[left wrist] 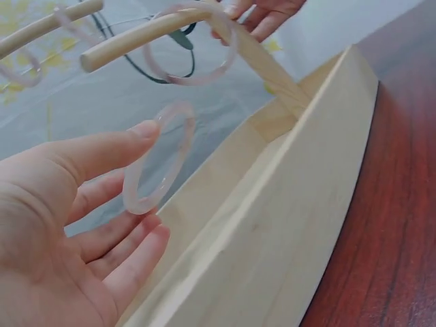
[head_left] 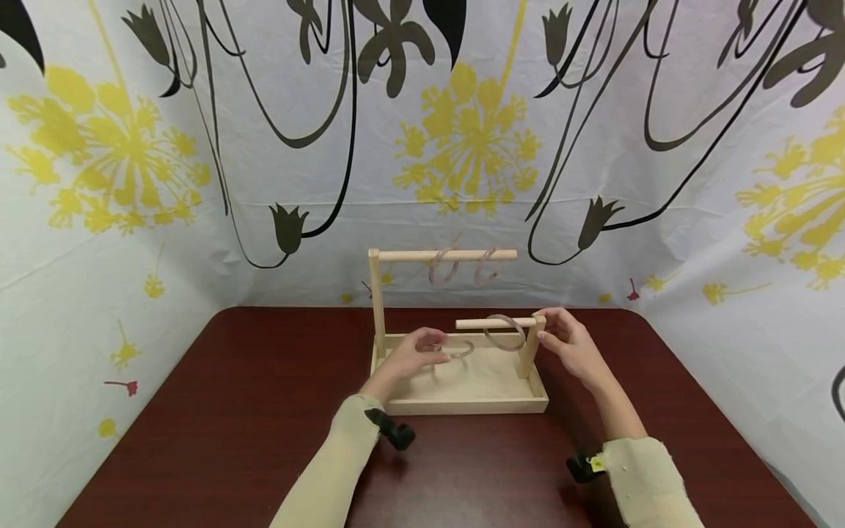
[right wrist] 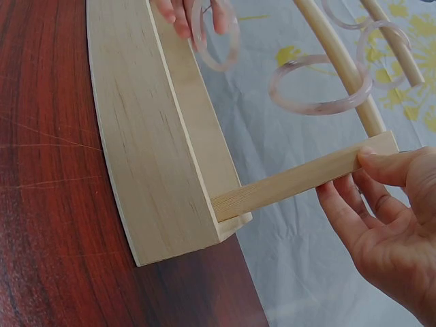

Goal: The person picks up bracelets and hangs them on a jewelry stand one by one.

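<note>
My left hand [head_left: 412, 356] pinches a pale, translucent pinkish bangle [left wrist: 185, 139] between thumb and fingers, over the tray of a wooden display stand. In the left wrist view the bangle is tilted, its ring facing the free end of the lower bar [left wrist: 129, 44]. The right hand [head_left: 573, 345] grips the top of the stand's short post [head_left: 530, 352], thumb on the near face and fingers behind. A second bangle [right wrist: 320, 107] hangs on the lower bar near that post. Two more bangles, one [head_left: 433, 273] left of the other [head_left: 478, 273], hang from the upper bar [head_left: 409, 256].
The stand's shallow tray [head_left: 462, 408] rests on a dark reddish-brown table [head_left: 264, 440]. At its left end a taller post [head_left: 378, 308] carries the upper bar. Behind the table hangs a pale cloth [head_left: 370, 176] printed with flowers and vines.
</note>
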### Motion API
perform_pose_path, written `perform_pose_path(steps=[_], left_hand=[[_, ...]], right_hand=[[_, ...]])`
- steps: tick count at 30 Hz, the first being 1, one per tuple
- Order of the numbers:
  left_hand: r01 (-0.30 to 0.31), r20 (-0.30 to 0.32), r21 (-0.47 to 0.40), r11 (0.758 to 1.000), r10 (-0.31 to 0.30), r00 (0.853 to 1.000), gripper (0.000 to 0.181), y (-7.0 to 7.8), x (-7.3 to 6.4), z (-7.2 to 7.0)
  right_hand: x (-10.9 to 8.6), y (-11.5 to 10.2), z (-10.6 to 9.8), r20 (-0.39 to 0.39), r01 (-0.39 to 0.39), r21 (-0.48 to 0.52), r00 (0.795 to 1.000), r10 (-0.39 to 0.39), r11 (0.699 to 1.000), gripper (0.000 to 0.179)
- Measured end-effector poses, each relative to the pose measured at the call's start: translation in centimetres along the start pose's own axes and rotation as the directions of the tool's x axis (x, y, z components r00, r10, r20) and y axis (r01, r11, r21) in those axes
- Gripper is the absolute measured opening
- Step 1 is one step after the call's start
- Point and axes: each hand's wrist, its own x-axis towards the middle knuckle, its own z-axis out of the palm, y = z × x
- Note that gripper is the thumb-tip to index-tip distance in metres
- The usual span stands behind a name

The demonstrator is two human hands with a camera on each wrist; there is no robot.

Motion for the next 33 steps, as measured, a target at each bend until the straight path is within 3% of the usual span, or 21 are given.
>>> perform_pose_path(steps=[4,7,12,15,22,28,33], left_hand=[[0.029,-0.082,-0.100,0.995,-0.037,0.996,0.043,-0.1,-0.3,-0.3],[0.053,-0.134,-0.216,0.975,-0.084,0.987,0.044,-0.1,-0.4,-0.4],[0.059,-0.163,-0.452,0.890,-0.147,0.976,0.046,0.0,-0.4,-0.3],[0.032,-0.167,-0.539,0.842,-0.144,0.975,0.047,0.3,-0.5,-0.1],[-0.068,-0.199,-0.615,0.785,-0.071,0.977,0.039,0.6,-0.6,0.5],[-0.102,-0.182,-0.629,0.770,-0.018,0.983,0.036,1.0,-0.7,1.2],[-0.094,-0.154,-0.571,0.816,0.006,0.988,0.040,1.1,-0.7,1.7]], right_hand=[[0.1,0.2,0.0,0.001,0.003,-0.010,1.000,-0.003,1.000,0.031],[0.1,0.3,0.0,0.001,0.008,-0.006,1.000,-0.008,1.000,0.031],[0.1,0.3,-0.1,0.029,0.026,0.008,0.999,-0.026,1.000,0.032],[0.0,0.3,-0.1,0.039,0.031,0.014,0.999,-0.031,0.999,0.032],[0.2,0.6,0.0,0.008,0.017,-0.009,1.000,-0.017,1.000,0.030],[0.2,0.5,0.0,0.018,0.027,-0.001,0.999,-0.027,1.000,0.030],[0.1,0.4,0.0,0.032,0.023,0.000,0.999,-0.023,1.000,0.031]])
